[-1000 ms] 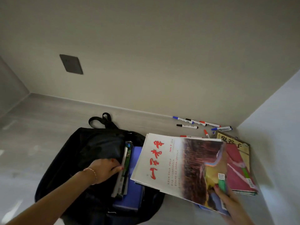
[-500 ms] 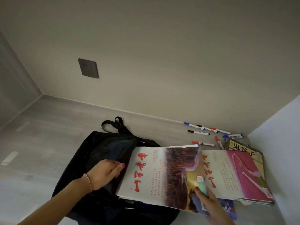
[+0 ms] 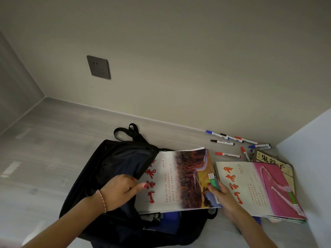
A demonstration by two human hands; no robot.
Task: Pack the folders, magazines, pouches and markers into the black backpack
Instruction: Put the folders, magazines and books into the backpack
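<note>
The black backpack [image 3: 111, 163] lies open on the grey floor. A magazine with red characters and a reddish field picture [image 3: 179, 181] lies partly inside its opening. My right hand [image 3: 221, 192] pinches that magazine's right edge. My left hand [image 3: 121, 189] grips the backpack's upper flap and holds it up, fingertips against the magazine's left part. Blue and dark items [image 3: 170, 218] show inside the bag below the magazine. More magazines [image 3: 259, 187] are stacked on the right. Several markers [image 3: 232, 140] lie by the wall.
A wall with a dark socket plate [image 3: 98, 67] stands behind the floor. A pale wall [image 3: 311, 158] closes the right side next to the magazine stack. A yellowish book with black characters [image 3: 272, 159] lies under the stack. Grey floor stretches to the left of the bag.
My right hand has slid the magazine leftwards off the stack and into the backpack's opening. The pink magazine beneath is now uncovered. My left hand keeps the flap raised.
</note>
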